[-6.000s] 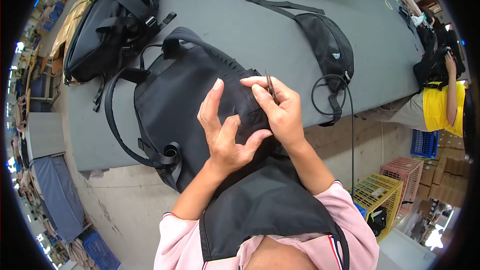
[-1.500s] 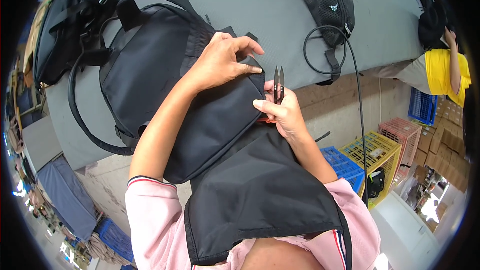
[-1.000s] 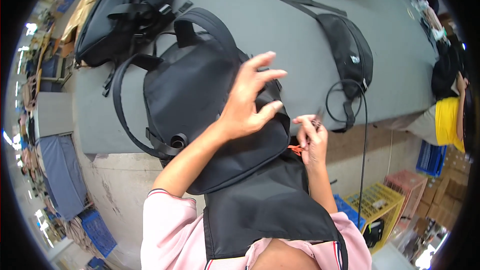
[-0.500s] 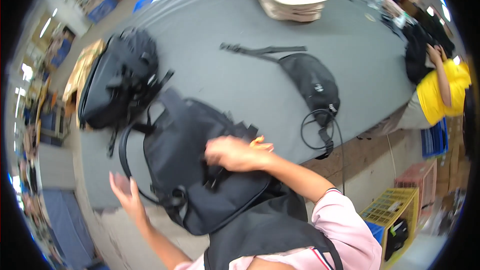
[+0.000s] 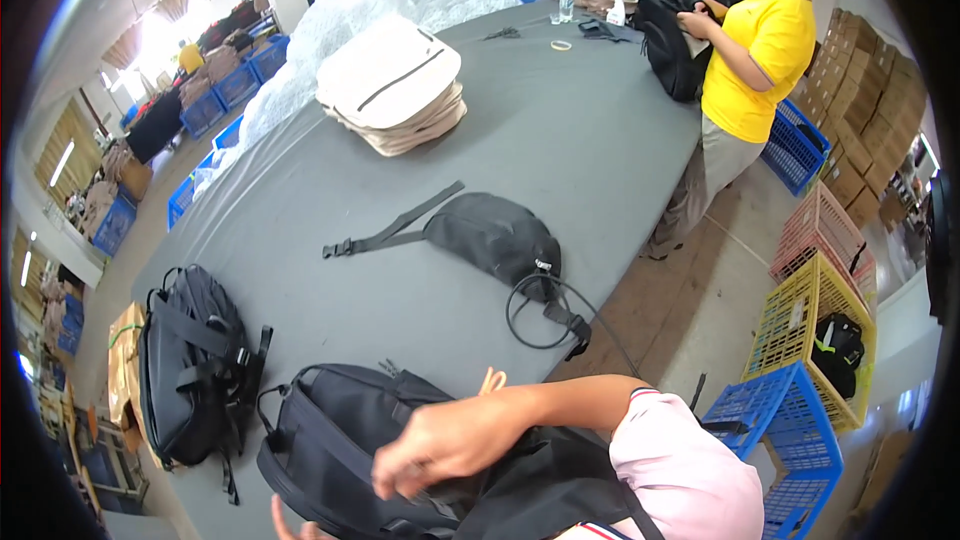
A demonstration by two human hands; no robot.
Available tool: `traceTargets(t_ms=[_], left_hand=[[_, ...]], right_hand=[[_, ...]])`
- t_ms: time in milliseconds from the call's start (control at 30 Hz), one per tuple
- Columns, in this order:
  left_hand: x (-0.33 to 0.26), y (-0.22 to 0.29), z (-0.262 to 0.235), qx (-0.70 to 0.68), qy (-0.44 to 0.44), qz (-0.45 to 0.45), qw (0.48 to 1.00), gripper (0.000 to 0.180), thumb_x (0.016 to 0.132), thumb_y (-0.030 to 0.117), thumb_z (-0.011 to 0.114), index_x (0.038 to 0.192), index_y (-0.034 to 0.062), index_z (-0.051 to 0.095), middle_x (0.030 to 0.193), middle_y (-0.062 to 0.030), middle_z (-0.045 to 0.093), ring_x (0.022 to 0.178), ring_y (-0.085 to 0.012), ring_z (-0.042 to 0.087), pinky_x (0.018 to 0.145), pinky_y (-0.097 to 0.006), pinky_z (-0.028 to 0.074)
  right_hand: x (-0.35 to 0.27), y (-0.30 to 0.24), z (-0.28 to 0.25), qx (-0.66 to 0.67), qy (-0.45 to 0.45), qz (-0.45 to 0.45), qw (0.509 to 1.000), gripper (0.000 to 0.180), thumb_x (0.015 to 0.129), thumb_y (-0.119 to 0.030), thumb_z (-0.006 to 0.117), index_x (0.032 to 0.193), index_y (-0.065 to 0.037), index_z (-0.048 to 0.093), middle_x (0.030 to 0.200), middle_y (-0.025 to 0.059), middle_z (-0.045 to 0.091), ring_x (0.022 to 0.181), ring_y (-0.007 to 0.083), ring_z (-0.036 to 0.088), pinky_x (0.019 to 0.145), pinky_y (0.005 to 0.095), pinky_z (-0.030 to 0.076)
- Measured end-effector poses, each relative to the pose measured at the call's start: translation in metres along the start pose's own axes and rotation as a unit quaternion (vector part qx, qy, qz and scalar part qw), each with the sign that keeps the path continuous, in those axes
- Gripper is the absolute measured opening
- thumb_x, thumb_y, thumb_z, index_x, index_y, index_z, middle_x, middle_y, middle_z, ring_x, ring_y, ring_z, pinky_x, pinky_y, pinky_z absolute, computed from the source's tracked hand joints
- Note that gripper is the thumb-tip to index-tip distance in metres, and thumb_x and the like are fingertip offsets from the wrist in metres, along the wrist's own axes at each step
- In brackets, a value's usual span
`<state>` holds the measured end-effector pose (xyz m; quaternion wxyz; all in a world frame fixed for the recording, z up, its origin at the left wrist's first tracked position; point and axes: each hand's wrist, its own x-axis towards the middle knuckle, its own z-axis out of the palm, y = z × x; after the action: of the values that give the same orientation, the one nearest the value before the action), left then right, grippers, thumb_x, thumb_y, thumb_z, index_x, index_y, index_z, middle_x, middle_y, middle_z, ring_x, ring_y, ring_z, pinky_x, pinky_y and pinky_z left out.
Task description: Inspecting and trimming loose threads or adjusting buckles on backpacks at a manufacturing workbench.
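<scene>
Grey tabletop [image 5: 300, 190] carries my black backpack [image 5: 340, 440]; right hand [image 5: 450, 438] above it loosely curled, empty; left hand [image 5: 290, 525] mostly hidden, grip unclear.

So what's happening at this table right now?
A person in a pink top reaches their right hand across a black backpack at the near edge of a grey table. Only the left hand's fingertips show at the bottom. A black waist bag lies beyond; a co-worker in yellow handles another bag.
</scene>
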<state>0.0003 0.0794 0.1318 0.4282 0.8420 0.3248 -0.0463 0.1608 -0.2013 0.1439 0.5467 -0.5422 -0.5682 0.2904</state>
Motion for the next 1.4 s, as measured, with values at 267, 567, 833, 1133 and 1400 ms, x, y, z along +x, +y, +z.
traceTargets(t_ms=[267,567,833,1133,1400], left_hand=[[0.046,-0.041,-0.001,-0.082,0.192,0.159,0.965,0.047,0.093,0.014,0.051,0.137,0.0043,0.037,0.110,-0.0174,0.058,0.097,-0.0223,0.058,0.082,-0.033,0.047],[0.081,-0.011,0.022,0.032,0.185,0.313,0.931,0.048,0.091,0.011,0.056,0.134,-0.0003,0.039,0.130,-0.0211,0.048,0.118,-0.0304,0.049,0.099,-0.037,0.038],[0.092,0.013,0.106,0.233,0.056,0.448,0.861,0.065,0.077,0.034,0.067,0.133,0.0097,0.046,0.145,-0.0209,0.029,0.136,-0.0383,0.022,0.104,-0.057,0.019],[0.076,-0.029,0.186,0.264,-0.051,0.414,0.870,0.043,0.088,0.034,0.050,0.127,0.0184,0.053,0.144,-0.0193,0.028,0.137,-0.0375,0.018,0.102,-0.068,0.007],[0.082,-0.039,0.190,0.288,-0.022,0.417,0.862,0.044,0.084,0.028,0.055,0.126,0.0172,0.055,0.145,-0.0194,0.027,0.137,-0.0365,0.019,0.102,-0.067,0.009]], right_hand=[[-0.023,-0.018,0.000,-0.055,-0.063,-0.095,0.992,0.023,0.092,-0.018,0.054,0.110,-0.004,0.052,0.070,0.0119,0.062,0.060,0.0292,0.058,0.055,0.0380,0.042],[-0.029,-0.040,-0.014,-0.262,0.182,-0.106,0.942,0.028,0.084,-0.010,0.060,0.110,-0.006,0.053,0.091,0.0087,0.064,0.067,0.0268,0.063,0.059,0.0345,0.049],[0.024,0.025,-0.028,-0.103,0.196,0.003,0.975,0.018,0.094,-0.015,0.049,0.100,0.000,0.056,0.082,0.0106,0.064,0.053,0.0186,0.060,0.053,0.0318,0.048],[0.056,0.179,0.008,-0.031,0.150,0.143,0.978,0.023,0.094,-0.022,0.048,0.095,-0.001,0.056,0.076,0.0096,0.064,0.052,0.0184,0.061,0.048,0.0324,0.049],[0.036,0.209,0.025,0.078,0.260,0.165,0.948,0.020,0.094,-0.014,0.046,0.101,0.002,0.055,0.075,0.0076,0.062,0.048,0.0101,0.056,0.042,0.0236,0.044]])
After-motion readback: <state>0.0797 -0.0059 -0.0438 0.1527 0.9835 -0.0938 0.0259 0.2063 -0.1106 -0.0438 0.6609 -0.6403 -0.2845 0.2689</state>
